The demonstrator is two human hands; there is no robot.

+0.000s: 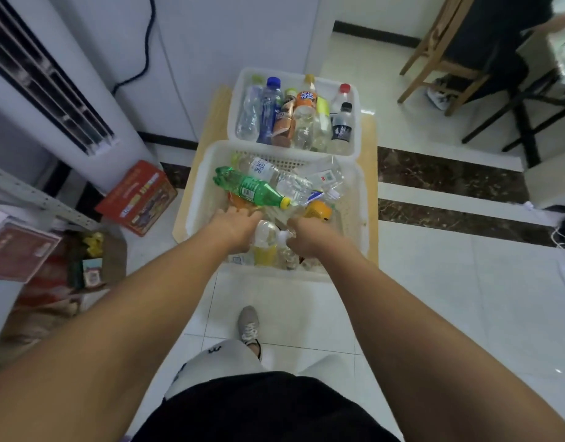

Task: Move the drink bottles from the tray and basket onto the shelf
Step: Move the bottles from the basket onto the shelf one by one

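**Both hands down in the near basket, green bottle lying just past the fingers**

My left hand (238,226) and right hand (310,237) are both sunk into the near end of the basket (194,189). It is a white plastic crate with perforated walls, heaped with bottles lying every which way. The fingers of each hand point down and away from me and are buried among the bottles. I cannot tell how far either hand is curled or whether it has hold of anything.

Between my wrists lies a clear bottle (266,232) of thin, crinkled plastic. Its white cap sits right against my right hand.

Just beyond my left fingers lies the green bottle (251,186), on top of the pile. It is glossy, ribbed at its base and banded by a paper label. Its long axis runs from far left to near right, with the yellow cap ending between my two hands. My left hand is nearer its body and my right nearer its neck. I judge it the easiest pick, taken across the waist.

Farther off, the white tray (232,122) holds more bottles, leaning close together. Both containers rest on a pale wooden table (215,116). At the near left a grey punched-metal rail looks like the edge of the shelf (51,204).
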